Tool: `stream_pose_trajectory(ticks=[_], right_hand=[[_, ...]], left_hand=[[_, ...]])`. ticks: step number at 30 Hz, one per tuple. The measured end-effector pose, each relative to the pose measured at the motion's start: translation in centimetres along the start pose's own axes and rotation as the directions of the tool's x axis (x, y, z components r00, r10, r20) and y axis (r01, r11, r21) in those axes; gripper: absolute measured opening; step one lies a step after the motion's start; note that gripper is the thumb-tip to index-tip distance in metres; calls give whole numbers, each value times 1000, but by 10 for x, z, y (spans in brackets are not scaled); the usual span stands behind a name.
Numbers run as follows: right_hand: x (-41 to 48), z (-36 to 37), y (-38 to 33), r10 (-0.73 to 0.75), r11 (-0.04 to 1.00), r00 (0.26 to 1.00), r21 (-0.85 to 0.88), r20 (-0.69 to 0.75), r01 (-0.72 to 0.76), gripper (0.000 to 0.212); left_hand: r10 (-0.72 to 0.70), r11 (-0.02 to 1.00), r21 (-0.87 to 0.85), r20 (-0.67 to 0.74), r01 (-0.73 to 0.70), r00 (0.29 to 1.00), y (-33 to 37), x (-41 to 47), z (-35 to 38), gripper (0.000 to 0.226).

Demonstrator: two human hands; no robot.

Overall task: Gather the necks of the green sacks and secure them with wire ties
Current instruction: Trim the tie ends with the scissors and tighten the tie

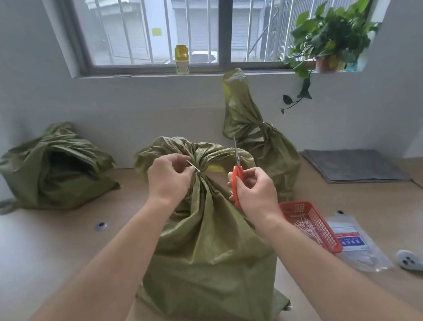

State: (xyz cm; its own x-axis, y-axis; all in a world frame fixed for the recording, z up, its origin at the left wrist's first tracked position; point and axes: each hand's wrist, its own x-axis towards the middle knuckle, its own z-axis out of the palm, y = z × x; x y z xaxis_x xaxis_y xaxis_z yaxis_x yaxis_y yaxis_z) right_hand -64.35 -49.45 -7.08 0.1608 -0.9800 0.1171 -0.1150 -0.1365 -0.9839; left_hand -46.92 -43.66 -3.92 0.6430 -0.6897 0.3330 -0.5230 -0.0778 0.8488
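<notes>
Back sack (260, 140) looks tied, middle sack (208, 250) has left hand (168, 179) pinching its tie (193, 167), right hand (255, 192) clasping scissors (236, 168), far-left-edge sack (52, 169) gapes open

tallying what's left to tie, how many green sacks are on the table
3: a tied green woven sack in front between the hands, a tied one behind it by the wall, and an open one at far left. None looks hidden.

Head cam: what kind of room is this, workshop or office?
Probably a plain office or back room used for packing, not a workshop. Signs: a barred window with a potted plant on its sill, desk-style tables, and green sacks beside a red basket of ties.
</notes>
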Motion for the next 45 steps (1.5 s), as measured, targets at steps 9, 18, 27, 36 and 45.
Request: stream_pose_trajectory(ticks=[9,18,27,36,45], right_hand=[[27,-14,32,-135,968,985,-198,112,155,22],[49,-28,46,-296,802,895,-423,332,422,24],[59,-24,37,-410,662,828,-500,382,558,21],[63,-22,29,-431,586,803,-548,412,597,18],[61,-20,28,-447,555,792,-566,416,610,20]], left_hand=[[175,985,8,-14,-175,985,-12,16,16,10],[353,934,17,109,-357,929,-13,44,10,17],[365,927,20,165,-374,916,-9,47,11,17],[415,898,70,203,-435,887,-7,52,11,13],[434,881,95,228,-463,872,-6,55,9,11]])
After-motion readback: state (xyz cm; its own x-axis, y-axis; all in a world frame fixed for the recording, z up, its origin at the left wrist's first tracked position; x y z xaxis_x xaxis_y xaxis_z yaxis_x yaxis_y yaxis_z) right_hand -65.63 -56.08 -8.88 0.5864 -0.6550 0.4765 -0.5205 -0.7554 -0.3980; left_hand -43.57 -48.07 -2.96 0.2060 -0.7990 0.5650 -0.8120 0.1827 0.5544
